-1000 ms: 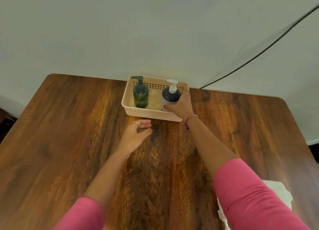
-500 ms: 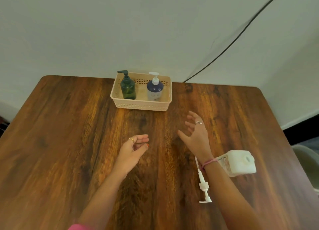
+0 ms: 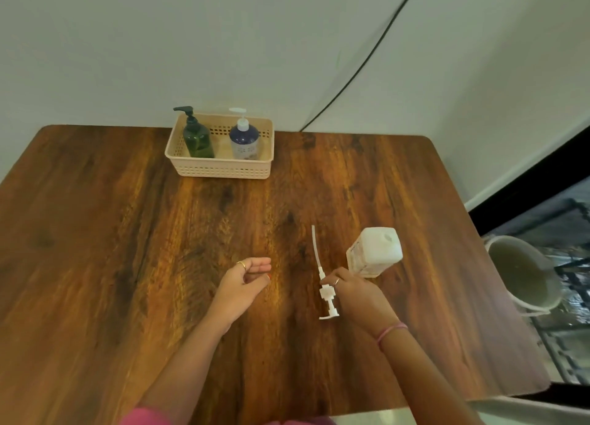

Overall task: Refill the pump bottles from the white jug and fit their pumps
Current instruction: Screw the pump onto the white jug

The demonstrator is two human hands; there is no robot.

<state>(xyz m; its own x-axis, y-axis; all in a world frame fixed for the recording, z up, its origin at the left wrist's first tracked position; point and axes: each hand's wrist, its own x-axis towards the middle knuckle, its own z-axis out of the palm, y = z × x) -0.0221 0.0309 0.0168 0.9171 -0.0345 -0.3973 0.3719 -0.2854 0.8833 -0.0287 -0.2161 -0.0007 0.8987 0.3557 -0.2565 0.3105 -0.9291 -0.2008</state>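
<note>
A white jug (image 3: pixel 375 252) stands on the wooden table (image 3: pixel 127 233) at the right. Beside it lies a loose white pump (image 3: pixel 329 297) with a long dip tube pointing away from me. My right hand (image 3: pixel 357 293) reaches down onto the pump, fingertips curled round it just above its collar. My left hand (image 3: pixel 242 284) hovers over the table centre, fingers loosely curled and holding nothing. At the back, a dark green pump bottle (image 3: pixel 198 140) and a blue pump bottle (image 3: pixel 244 142) stand upright in a beige basket (image 3: pixel 223 171), both with pumps fitted.
A pale bucket (image 3: pixel 520 271) stands on the floor past the table's right edge. A black cable (image 3: pixel 367 61) runs down the wall behind the basket. The wall lies directly behind the table's far edge.
My right hand let go of the blue bottle in the basket, drew back towards me and came down on the loose pump. My view swung right, bringing the jug into sight.
</note>
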